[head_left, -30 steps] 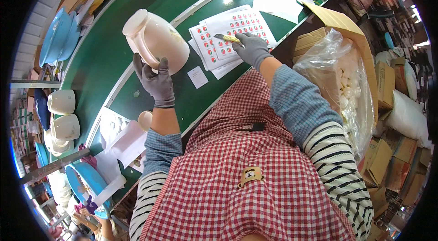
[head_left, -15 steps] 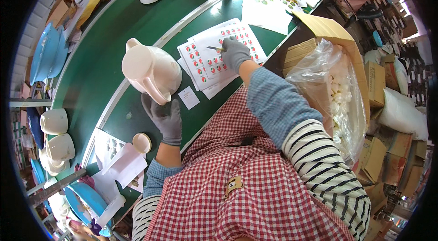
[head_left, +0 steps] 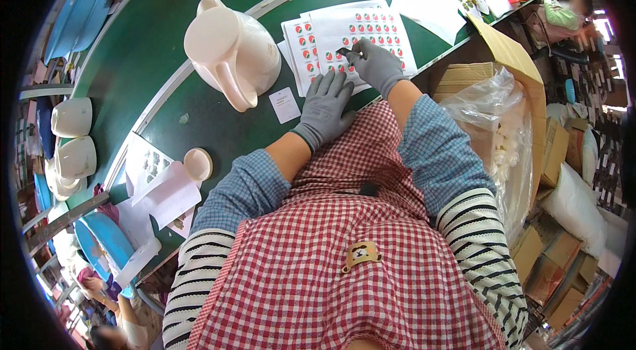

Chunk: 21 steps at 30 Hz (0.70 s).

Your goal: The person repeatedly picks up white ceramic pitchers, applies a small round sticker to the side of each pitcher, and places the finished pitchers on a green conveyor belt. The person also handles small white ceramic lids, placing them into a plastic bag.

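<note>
In the head view, my landmark is the cream pitcher [head_left: 248, 52] on the green table [head_left: 162, 134], its handle toward me. The sticker sheet [head_left: 334, 22], dotted with red and green rounds, lies just right of the pitcher, over other sheets. My left hand [head_left: 324, 109], gloved in gray, rests right of the pitcher and nearer me, fingers slightly spread over the sheet's near edge. My right hand [head_left: 377, 66], farther right of the pitcher, pinches a small dark blade [head_left: 343, 52] above the stickers; whether its tip touches I can't tell. A white card [head_left: 285, 105] lies near the pitcher, on its right and toward me.
</note>
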Motion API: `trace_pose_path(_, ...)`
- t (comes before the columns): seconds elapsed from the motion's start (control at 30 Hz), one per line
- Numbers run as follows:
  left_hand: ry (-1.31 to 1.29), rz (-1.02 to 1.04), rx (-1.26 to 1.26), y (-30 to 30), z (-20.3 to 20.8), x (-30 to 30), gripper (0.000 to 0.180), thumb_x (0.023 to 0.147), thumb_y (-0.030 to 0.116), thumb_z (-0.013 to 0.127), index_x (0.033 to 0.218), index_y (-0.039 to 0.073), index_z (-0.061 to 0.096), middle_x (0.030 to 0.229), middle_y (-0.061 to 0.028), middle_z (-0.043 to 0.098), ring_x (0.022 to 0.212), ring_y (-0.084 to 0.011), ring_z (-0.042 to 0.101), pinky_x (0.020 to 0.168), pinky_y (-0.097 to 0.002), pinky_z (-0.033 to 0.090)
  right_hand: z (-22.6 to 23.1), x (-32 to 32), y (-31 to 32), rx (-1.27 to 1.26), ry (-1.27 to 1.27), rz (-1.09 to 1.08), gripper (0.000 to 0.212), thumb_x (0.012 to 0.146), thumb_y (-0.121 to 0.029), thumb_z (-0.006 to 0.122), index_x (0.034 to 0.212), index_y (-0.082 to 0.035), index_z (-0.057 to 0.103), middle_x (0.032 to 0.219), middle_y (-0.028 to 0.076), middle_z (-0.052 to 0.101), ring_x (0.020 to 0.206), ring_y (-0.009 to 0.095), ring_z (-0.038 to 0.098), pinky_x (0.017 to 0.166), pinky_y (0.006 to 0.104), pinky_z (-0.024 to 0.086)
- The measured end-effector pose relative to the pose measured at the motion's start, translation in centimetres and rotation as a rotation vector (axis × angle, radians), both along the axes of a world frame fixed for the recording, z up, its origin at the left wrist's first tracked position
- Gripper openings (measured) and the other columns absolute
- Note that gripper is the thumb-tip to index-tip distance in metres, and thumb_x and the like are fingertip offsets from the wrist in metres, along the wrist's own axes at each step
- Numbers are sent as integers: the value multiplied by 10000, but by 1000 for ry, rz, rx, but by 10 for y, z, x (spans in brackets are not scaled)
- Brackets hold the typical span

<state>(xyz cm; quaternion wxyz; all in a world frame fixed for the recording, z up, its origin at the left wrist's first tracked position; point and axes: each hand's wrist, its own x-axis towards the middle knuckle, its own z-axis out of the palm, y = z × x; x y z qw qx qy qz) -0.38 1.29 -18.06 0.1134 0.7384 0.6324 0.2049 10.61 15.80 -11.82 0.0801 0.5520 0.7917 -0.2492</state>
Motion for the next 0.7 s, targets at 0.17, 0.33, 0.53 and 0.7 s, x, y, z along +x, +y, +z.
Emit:
trace_pose_path(0.17, 2, 5, -62, 2, -12, -2, 722, 794, 432, 679, 1396, 83, 485, 1505, -180, 371, 1408, -366, 315, 1176, -529, 203, -10, -9, 15, -18, -51, 48, 444, 955, -537, 504, 1216, -202, 632, 1144, 56, 701, 1093, 262, 655, 929, 418, 491)
trace_pose_path(0.33, 4, -1, -124, 4, -4, -2, 712, 797, 435, 673, 1393, 92, 489, 1507, -175, 363, 1416, -358, 302, 1180, -527, 199, -16, -13, 25, -22, -96, 105, 401, 955, -499, 516, 1206, -215, 646, 1141, 47, 703, 1100, 250, 651, 936, 413, 492)
trace_pose_path(0.53, -24, 3, -125, 5, -5, -2, 701, 796, 443, 666, 1383, 98, 501, 1503, -174, 369, 1420, -360, 294, 1179, -528, 199, -4, -20, 32, -135, -81, 138, 446, 931, -508, 534, 1199, -176, 665, 1136, 60, 704, 1077, 246, 662, 930, 413, 502)
trace_pose_path(0.7, -23, 15, -90, 4, -12, -1, 695, 803, 457, 659, 1383, 107, 505, 1503, -173, 374, 1424, -363, 291, 1181, -528, 193, -9, -38, 24, 23, -208, 181, 522, 897, -571, 542, 1099, -114, 692, 970, 112, 727, 951, 254, 704, 850, 383, 518)
